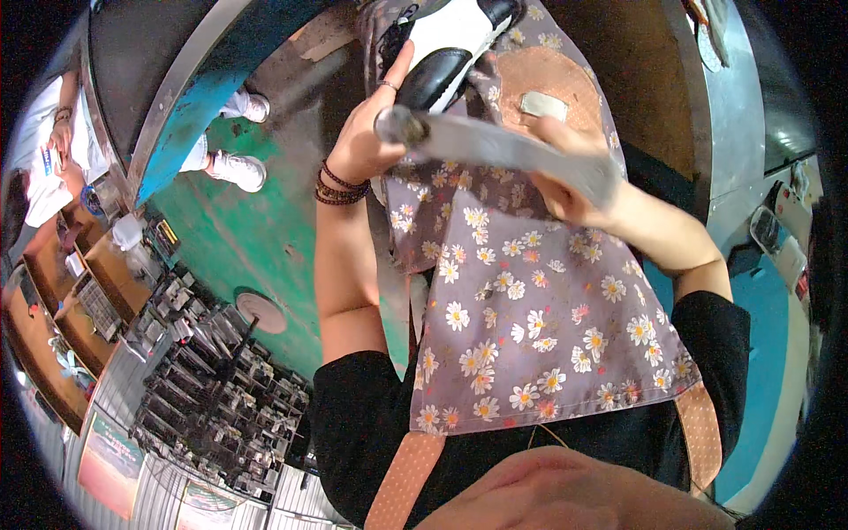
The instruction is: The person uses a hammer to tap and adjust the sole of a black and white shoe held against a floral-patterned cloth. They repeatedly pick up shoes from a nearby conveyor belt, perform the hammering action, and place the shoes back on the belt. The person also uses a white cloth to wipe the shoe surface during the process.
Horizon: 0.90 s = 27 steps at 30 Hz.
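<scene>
A black-and-white shoe (455, 44) with black laces lies across my lap at the top of the view. My left hand (362, 141) is closed on the shoe's near side, one finger stretched up along it; its other fingers are partly hidden. My right hand (570, 208) grips a grey hammer (503, 148), smeared by motion. The hammer's dark, rounded end points left, in front of my left hand and just below the shoe's black toe. Under both arms spreads a grey apron (521, 327) with daisies and a peach round pocket (574, 84).
To the left, a blue metal machine side (177, 124) curves past a co-worker's white shoes (238, 170) on the green floor (247, 230). Another person's hand (60, 141) shows at far left. A rack of dark parts (225, 389) stands lower left. A metal-edged bench (738, 106) runs along the right.
</scene>
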Each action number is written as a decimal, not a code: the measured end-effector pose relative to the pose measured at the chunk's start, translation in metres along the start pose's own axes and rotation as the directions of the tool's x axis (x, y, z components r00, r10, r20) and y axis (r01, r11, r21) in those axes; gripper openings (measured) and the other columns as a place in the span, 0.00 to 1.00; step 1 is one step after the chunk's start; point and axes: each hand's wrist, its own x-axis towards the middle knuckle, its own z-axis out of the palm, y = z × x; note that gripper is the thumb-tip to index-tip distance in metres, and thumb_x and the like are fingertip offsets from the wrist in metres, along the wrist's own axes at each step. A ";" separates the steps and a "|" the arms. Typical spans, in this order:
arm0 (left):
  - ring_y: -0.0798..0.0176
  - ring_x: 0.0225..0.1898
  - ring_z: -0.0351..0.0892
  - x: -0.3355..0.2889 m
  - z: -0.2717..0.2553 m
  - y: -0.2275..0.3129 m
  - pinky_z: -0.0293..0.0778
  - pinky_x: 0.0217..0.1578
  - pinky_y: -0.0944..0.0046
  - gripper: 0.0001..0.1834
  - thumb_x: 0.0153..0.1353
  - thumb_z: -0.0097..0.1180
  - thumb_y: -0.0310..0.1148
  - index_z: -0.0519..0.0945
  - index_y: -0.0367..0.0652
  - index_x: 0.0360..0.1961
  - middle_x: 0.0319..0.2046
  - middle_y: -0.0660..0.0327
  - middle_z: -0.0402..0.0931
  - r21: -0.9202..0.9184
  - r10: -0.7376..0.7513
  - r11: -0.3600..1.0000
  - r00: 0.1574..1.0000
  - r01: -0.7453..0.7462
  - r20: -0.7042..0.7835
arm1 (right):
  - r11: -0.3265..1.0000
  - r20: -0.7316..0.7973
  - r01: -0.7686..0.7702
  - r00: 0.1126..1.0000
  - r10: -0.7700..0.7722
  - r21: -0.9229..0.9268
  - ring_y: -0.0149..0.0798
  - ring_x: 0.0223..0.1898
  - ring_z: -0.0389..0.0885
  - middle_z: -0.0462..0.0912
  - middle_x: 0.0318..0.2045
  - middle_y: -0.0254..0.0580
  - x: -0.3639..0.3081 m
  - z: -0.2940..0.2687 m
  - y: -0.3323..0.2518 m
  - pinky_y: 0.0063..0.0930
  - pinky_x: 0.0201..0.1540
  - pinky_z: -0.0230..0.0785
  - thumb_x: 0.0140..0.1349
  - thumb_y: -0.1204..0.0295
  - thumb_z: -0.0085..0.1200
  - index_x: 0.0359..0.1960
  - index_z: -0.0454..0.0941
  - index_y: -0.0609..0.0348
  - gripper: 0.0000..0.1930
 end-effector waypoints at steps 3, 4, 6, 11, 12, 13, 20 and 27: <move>0.59 0.54 0.77 -0.002 -0.006 0.009 0.72 0.57 0.59 0.57 0.51 0.68 0.29 0.41 0.45 0.74 0.58 0.50 0.73 0.107 -0.050 0.993 0.999 0.052 -0.014 | 0.994 0.073 0.023 0.997 -0.015 -0.106 0.42 0.23 0.76 0.72 0.29 0.38 -0.007 0.002 0.014 0.36 0.25 0.72 0.52 0.75 0.59 0.66 0.67 0.35 0.37; 0.58 0.51 0.80 -0.002 -0.004 0.011 0.73 0.53 0.60 0.58 0.48 0.68 0.26 0.42 0.45 0.74 0.54 0.49 0.76 0.186 -0.077 0.979 0.996 0.086 -0.053 | 0.983 0.158 -0.019 0.986 0.049 -0.183 0.43 0.24 0.76 0.73 0.30 0.38 -0.010 0.005 0.020 0.35 0.26 0.73 0.50 0.76 0.60 0.66 0.69 0.37 0.37; 0.56 0.50 0.81 -0.001 -0.002 0.011 0.75 0.51 0.61 0.59 0.45 0.70 0.25 0.44 0.45 0.74 0.51 0.47 0.79 0.316 -0.076 0.943 0.991 0.108 -0.113 | 0.962 0.342 -0.137 0.915 0.214 -0.235 0.47 0.30 0.81 0.79 0.37 0.42 -0.005 -0.004 0.014 0.35 0.35 0.77 0.48 0.81 0.61 0.62 0.73 0.48 0.35; 0.48 0.58 0.75 0.002 0.003 0.023 0.69 0.57 0.59 0.59 0.46 0.73 0.51 0.51 0.46 0.73 0.54 0.41 0.75 0.494 -0.220 0.821 0.957 0.286 -0.189 | 0.990 -0.124 -0.143 0.982 0.140 -0.014 0.51 0.45 0.82 0.82 0.46 0.49 -0.020 0.008 0.024 0.38 0.47 0.76 0.57 0.81 0.58 0.60 0.73 0.56 0.26; 0.47 0.57 0.76 0.003 0.006 0.029 0.69 0.57 0.58 0.57 0.48 0.71 0.53 0.51 0.47 0.73 0.54 0.41 0.75 0.493 -0.195 0.823 0.956 0.282 -0.220 | 0.983 -0.138 -0.183 0.974 0.179 -0.019 0.52 0.48 0.82 0.82 0.48 0.51 -0.019 0.005 0.026 0.38 0.49 0.75 0.59 0.80 0.57 0.60 0.73 0.57 0.25; 0.46 0.56 0.76 0.004 0.008 0.034 0.69 0.56 0.57 0.55 0.50 0.68 0.55 0.51 0.48 0.73 0.53 0.41 0.76 0.491 -0.170 0.826 0.953 0.277 -0.251 | 0.947 0.013 -0.317 0.948 0.318 -0.052 0.52 0.50 0.81 0.81 0.49 0.51 -0.022 0.005 0.033 0.37 0.50 0.75 0.59 0.80 0.57 0.60 0.73 0.56 0.25; 0.41 0.55 0.75 0.005 0.014 0.042 0.71 0.55 0.54 0.49 0.53 0.66 0.47 0.54 0.48 0.72 0.53 0.42 0.75 0.503 -0.256 0.770 0.912 0.393 -0.322 | 0.989 -0.291 -0.146 0.947 0.139 -0.003 0.52 0.54 0.79 0.78 0.55 0.52 -0.021 0.007 0.034 0.37 0.56 0.70 0.60 0.82 0.54 0.62 0.70 0.62 0.25; 0.39 0.54 0.75 0.004 0.023 0.040 0.72 0.54 0.52 0.49 0.53 0.67 0.45 0.53 0.49 0.72 0.55 0.41 0.74 0.567 -0.176 0.733 0.910 0.376 -0.376 | 0.984 -0.164 -0.177 0.970 0.178 0.025 0.54 0.54 0.77 0.80 0.50 0.52 -0.004 -0.015 0.040 0.43 0.60 0.65 0.59 0.80 0.55 0.62 0.71 0.58 0.27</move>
